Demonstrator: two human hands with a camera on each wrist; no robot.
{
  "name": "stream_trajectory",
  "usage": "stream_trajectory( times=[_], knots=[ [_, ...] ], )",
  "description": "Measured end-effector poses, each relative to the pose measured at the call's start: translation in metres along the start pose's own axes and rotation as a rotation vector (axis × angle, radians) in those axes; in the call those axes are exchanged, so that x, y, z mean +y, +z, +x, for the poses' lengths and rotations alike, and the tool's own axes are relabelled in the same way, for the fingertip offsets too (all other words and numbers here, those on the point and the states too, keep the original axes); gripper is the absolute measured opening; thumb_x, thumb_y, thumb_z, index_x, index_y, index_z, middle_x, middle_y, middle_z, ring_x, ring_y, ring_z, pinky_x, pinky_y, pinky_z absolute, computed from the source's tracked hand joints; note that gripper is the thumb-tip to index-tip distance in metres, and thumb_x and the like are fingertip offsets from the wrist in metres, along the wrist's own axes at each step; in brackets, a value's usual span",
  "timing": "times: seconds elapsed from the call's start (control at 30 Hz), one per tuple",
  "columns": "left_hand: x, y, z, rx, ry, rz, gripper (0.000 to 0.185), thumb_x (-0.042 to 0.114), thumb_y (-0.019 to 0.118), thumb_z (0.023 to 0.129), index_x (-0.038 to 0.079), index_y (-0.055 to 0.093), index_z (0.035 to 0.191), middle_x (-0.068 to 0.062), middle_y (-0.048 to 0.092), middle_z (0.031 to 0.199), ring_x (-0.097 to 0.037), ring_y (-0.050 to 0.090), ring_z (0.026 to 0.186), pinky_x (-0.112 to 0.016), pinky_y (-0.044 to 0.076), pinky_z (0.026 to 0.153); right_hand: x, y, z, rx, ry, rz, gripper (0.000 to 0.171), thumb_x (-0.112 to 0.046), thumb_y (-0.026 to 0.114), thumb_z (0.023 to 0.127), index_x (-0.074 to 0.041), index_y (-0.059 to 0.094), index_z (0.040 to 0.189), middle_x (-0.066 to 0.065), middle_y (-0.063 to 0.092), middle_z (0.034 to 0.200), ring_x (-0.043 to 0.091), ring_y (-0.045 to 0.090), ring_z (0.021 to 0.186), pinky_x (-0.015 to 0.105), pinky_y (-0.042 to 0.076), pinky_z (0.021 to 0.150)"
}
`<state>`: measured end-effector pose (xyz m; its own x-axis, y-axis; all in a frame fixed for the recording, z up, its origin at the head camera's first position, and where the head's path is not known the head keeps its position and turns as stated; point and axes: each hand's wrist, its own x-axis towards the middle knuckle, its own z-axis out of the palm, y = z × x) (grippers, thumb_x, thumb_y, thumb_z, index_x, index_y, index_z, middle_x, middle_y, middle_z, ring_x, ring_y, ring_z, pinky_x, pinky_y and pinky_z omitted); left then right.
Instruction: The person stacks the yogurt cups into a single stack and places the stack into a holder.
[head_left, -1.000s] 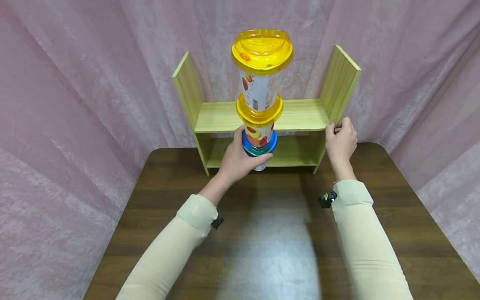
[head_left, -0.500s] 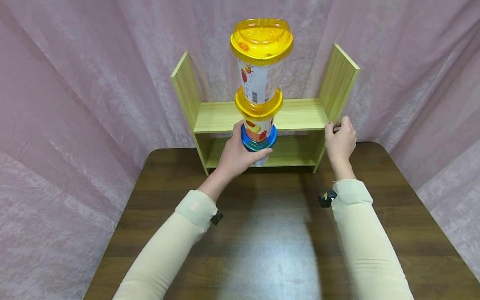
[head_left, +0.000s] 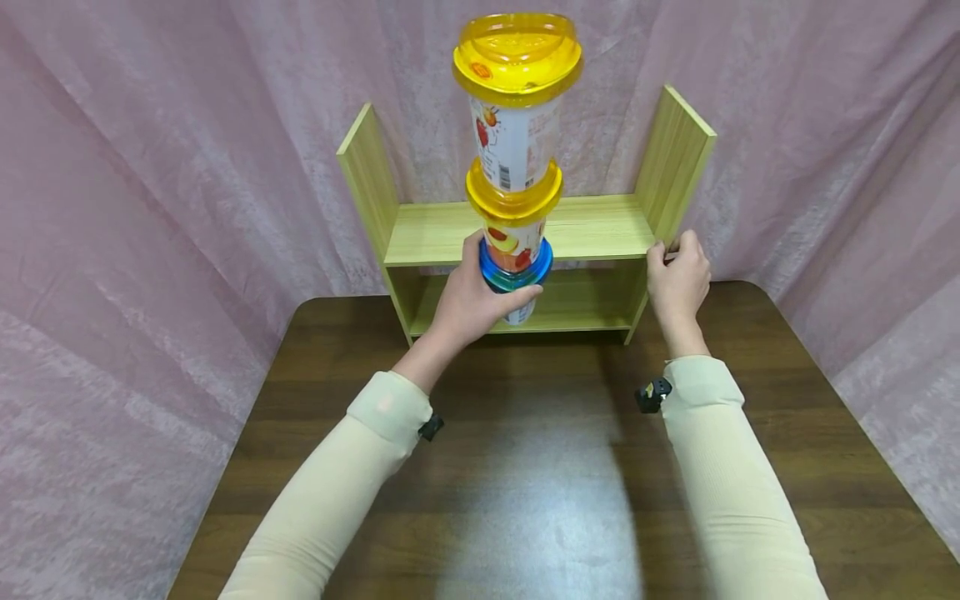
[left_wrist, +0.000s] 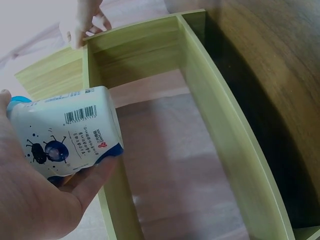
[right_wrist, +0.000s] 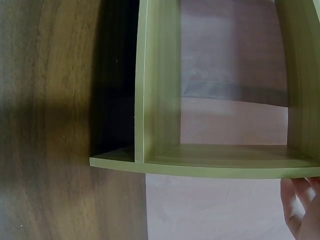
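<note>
A stack of three lidded plastic cups stands one on another in the head view: a top cup with a yellow lid (head_left: 517, 142), a middle cup (head_left: 513, 246) with another yellow lid, and a bottom cup (left_wrist: 75, 130) with a blue lid. My left hand (head_left: 476, 296) grips the bottom cup, thumb across its near side, and the stack is held up in front of the shelf's upper board. The left wrist view shows that cup's white label with a barcode and dark berries. My right hand (head_left: 679, 279), fingers bent, holds the outer edge of the wooden shelf's right side panel (head_left: 675, 167).
The two-level pale wooden shelf (head_left: 592, 227) stands at the back of a dark wooden table (head_left: 540, 467). A pink curtain (head_left: 187, 167) hangs behind and around it. Both forearms reach over the table, each with a small black wrist camera.
My left hand has raised the cup stack a little, moving it up and slightly left in the head view. My right hand stays at the shelf's side panel.
</note>
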<state>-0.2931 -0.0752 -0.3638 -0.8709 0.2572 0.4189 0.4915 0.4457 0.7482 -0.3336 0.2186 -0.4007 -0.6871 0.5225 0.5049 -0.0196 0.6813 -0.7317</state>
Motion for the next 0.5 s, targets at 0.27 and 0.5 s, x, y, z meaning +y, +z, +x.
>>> stream_trajectory(
  times=[0.27,0.5],
  knots=[
    [0.004,-0.006,0.004,0.02,-0.001,0.011,0.095,0.059,0.074,0.071,0.026,0.021,0.142,0.005,0.052,0.125,-0.009,0.055,0.106,-0.033,0.048,0.089,0.0,0.002,-0.001,-0.005,-0.004,-0.002,0.027,-0.03,0.048,0.092,-0.004,0.046,0.084,0.01,0.051,0.081,0.04,0.055,0.08,0.051,0.038,0.065],
    [0.008,-0.012,0.008,0.026,-0.014,0.007,0.096,0.06,0.074,0.071,0.025,0.021,0.143,0.005,0.051,0.127,-0.008,0.054,0.108,-0.033,0.048,0.09,0.0,0.003,-0.002,-0.017,-0.011,0.0,0.028,-0.03,0.048,0.093,-0.005,0.044,0.082,0.01,0.05,0.08,0.038,0.055,0.078,0.047,0.036,0.062]
  ],
)
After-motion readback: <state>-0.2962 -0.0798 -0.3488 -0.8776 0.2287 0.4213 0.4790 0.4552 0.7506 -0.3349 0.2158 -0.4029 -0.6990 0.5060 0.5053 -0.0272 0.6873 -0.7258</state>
